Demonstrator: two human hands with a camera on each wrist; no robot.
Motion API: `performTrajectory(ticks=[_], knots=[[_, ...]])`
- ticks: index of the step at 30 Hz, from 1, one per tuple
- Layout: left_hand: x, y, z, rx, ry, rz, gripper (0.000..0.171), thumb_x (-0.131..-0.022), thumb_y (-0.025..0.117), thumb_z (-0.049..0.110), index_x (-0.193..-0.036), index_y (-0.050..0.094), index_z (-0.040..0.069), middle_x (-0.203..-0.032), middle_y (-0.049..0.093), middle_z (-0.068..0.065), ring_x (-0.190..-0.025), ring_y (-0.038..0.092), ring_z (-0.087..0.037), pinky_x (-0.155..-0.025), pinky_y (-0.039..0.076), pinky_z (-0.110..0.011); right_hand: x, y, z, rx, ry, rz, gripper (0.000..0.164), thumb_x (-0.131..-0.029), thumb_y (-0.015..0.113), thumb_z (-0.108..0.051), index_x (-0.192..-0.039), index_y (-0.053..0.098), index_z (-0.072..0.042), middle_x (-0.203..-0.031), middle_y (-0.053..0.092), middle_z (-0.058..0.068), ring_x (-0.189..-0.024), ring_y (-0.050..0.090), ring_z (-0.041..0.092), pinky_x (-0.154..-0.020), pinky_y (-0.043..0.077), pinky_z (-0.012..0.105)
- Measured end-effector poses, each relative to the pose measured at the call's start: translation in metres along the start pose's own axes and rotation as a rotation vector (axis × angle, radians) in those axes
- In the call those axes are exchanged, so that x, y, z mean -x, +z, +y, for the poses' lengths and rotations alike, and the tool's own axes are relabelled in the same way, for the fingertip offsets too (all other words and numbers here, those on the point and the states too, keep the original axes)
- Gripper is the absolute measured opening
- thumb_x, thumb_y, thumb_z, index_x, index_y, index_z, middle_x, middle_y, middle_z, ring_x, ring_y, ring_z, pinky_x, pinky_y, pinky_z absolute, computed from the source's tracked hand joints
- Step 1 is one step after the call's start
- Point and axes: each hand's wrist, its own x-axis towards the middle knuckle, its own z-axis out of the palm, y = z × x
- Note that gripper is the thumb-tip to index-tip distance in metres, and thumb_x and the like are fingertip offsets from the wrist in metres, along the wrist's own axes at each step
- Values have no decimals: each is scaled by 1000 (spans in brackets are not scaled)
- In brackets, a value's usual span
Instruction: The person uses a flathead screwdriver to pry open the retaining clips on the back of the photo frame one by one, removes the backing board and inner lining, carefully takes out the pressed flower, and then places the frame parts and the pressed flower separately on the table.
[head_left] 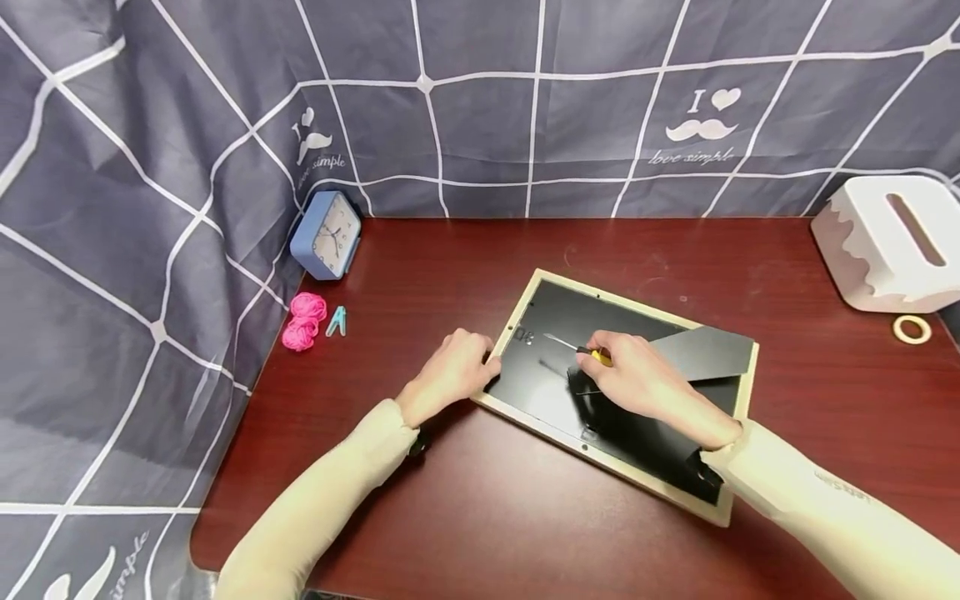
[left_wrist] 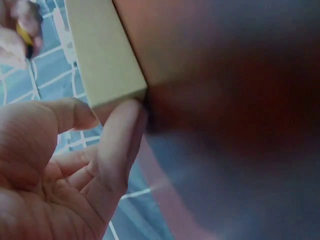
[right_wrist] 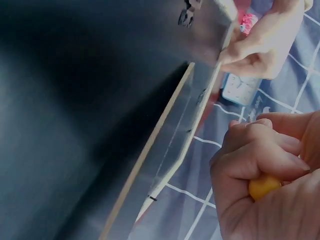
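Note:
A picture frame [head_left: 637, 477] with a pale wooden edge lies back side up on the table, its black backing [head_left: 525, 375] facing me. My left hand [head_left: 453, 367] grips the frame's left corner; the left wrist view has its fingertips against the wooden edge [left_wrist: 105, 60]. Over the backing, my right hand [head_left: 641, 379] holds a screwdriver [head_left: 598, 357] whose thin shaft points left, toward a small metal hanger [head_left: 522, 335]. Its yellow handle [right_wrist: 264, 186] pokes out of the curled fingers in the right wrist view. A stand flap [head_left: 705, 354] rises from the backing near the right hand.
The reddish-brown table [head_left: 450, 258] carries a blue alarm clock [head_left: 326, 235], pink yarn [head_left: 303, 321] and a teal clip [head_left: 337, 322] on the left. A white tissue box [head_left: 870, 250] and a ring [head_left: 912, 329] are at the right. A grey checked curtain [head_left: 487, 125] hangs behind.

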Motion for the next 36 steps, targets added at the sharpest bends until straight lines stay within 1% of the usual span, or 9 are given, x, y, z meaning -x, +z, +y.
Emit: performTrajectory(ticks=[3,4,8,10,14,18,22,27,36], knots=[[3,23,-12,36,-1,-4,12,-97,64,23,-100,72,15,-65,56,5,-61,58,-13,-50,48,-26,-7,4,-2,12,-8,-15,21,-109,62,-26,-110,70,-7,-72,57,0,-68,54,16,-63,41,29],[10,18,-1,65,-18,-23,17,-95,65,19,-108,73,12,-68,61,2,-62,61,-15,-50,52,-28,-9,6,-3,15,-12,-22,22,-109,62,-26,-110,70,-6,-72,56,1,-69,54,16,-64,41,29],[29,13,20,217,-82,-78,40,-96,64,12,-136,65,5,-70,68,-1,-56,67,-13,-47,58,-26,-19,13,-5,22,-19,-54,24,-110,62,-26,-114,69,-3,-74,57,2,-73,57,18,-68,45,30],[39,5,36,322,-134,-104,50,-96,65,8,-145,58,0,-72,71,-5,-51,69,-12,-44,60,-27,-31,25,6,36,-28,-48,26,-110,62,-30,-115,69,-5,-75,58,1,-73,57,17,-68,45,30],[39,16,38,446,-206,-151,59,-98,62,9,-154,46,1,-76,73,-7,-46,70,-14,-42,61,-31,-57,51,30,76,-48,-19,25,-110,61,-36,-109,69,-11,-74,60,-2,-71,57,15,-63,45,30],[34,5,40,510,-293,-225,75,-101,66,10,-167,31,2,-76,73,-11,-49,74,-19,-48,66,-35,-71,61,35,91,-61,-11,26,-110,61,-34,-97,64,-12,-70,52,0,-70,56,18,-61,45,31],[19,-3,30,591,-300,-205,79,-104,69,12,-170,26,2,-79,72,-13,-52,74,-20,-54,68,-35,-83,70,33,109,-77,-8,26,-108,63,-30,-90,60,-11,-70,51,0,-71,57,20,-63,47,33],[8,-5,18,692,-296,-212,72,-109,66,13,-169,29,4,-83,66,-13,-50,73,-19,-55,70,-40,-94,82,24,90,-72,-42,23,-108,62,-28,-97,61,-7,-74,58,3,-71,61,22,-61,51,35],[3,-5,20,716,-270,-233,64,-109,64,13,-164,33,4,-80,64,-14,-50,72,-18,-56,70,-41,-92,87,21,106,-67,-19,18,-108,60,-22,-101,56,-6,-71,58,2,-69,61,23,-60,51,36]])
